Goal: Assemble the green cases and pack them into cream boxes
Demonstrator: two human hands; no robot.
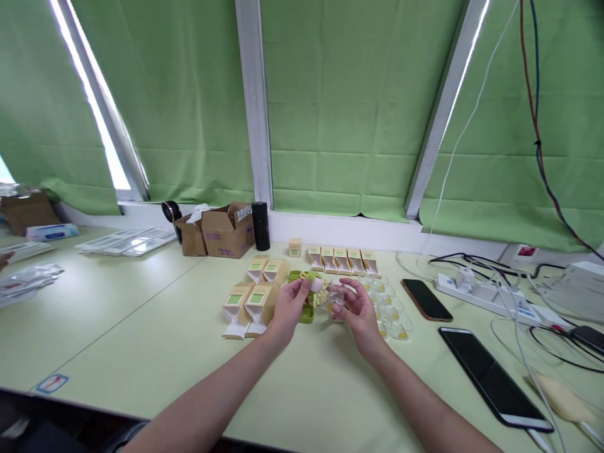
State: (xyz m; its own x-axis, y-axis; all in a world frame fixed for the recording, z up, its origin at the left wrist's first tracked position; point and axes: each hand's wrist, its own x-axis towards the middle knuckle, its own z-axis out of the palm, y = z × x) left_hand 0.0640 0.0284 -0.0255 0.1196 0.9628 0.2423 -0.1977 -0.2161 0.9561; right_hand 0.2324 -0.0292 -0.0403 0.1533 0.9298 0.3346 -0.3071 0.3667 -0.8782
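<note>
Over the table, my left hand (287, 308) pinches a small green-and-white cap-like piece (315, 283) with a loop on its side. My right hand (362, 319) curls its fingers around a small clear plastic piece (335, 296), close to the cap-like piece but apart from it. Beneath the left hand lies a green tray (306, 314), partly hidden, with small pale pieces by it. Rows of clear plastic pieces with yellow spots (399, 327) lie right of my right hand. Open cream boxes with green labels (258, 301) stand left of my left hand.
Several more cream boxes (340, 259) line the back. Cardboard boxes (227, 233) and a black cylinder (260, 226) stand back left. Two phones (493, 374), a power strip (481, 296) and tangled cables occupy the right. At far left are flat white trays (125, 241) and part of another person's hand (5, 258).
</note>
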